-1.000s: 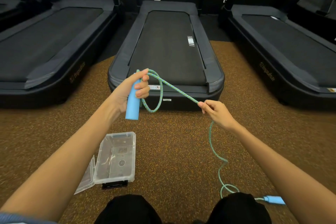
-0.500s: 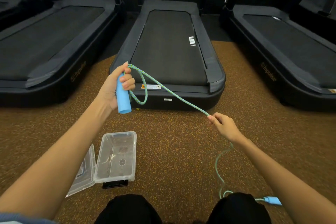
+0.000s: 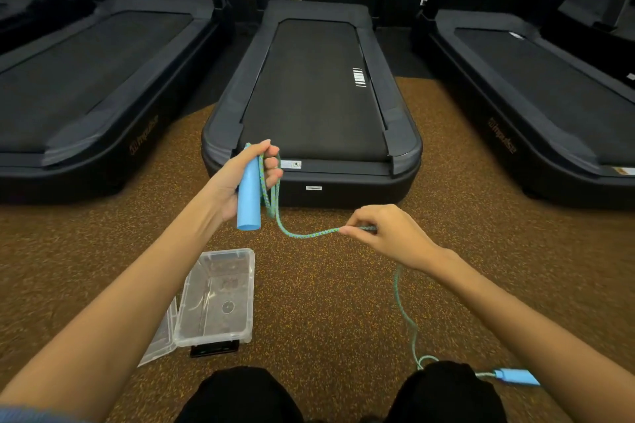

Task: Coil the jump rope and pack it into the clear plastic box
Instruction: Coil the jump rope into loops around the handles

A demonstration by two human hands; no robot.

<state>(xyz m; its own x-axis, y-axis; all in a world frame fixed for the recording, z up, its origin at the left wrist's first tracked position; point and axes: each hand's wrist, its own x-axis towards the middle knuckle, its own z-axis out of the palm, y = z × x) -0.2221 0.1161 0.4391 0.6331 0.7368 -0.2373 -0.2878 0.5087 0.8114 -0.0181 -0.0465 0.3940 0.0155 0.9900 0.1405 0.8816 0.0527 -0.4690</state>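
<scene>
My left hand [image 3: 240, 175] grips one light blue handle [image 3: 249, 196] of the jump rope upright, with a narrow loop of the green speckled rope [image 3: 302, 233] hanging beside it. My right hand [image 3: 388, 233] pinches the rope a short way to the right and lower. From there the rope drops to the floor and runs to the second blue handle [image 3: 517, 377], which lies by my right knee. The clear plastic box [image 3: 220, 299] sits open on the floor under my left forearm, with its lid [image 3: 161, 340] beside it on the left.
Three dark treadmills stand ahead; the middle treadmill [image 3: 309, 96] is just beyond my hands. A small black object [image 3: 214, 348] lies at the box's near edge. My knees [image 3: 240, 395] in black show at the bottom. The floor is brown speckled rubber.
My right hand has come in toward the left hand and slid along the rope. The stretched rope has gone slack, and the loop at the left hand has narrowed.
</scene>
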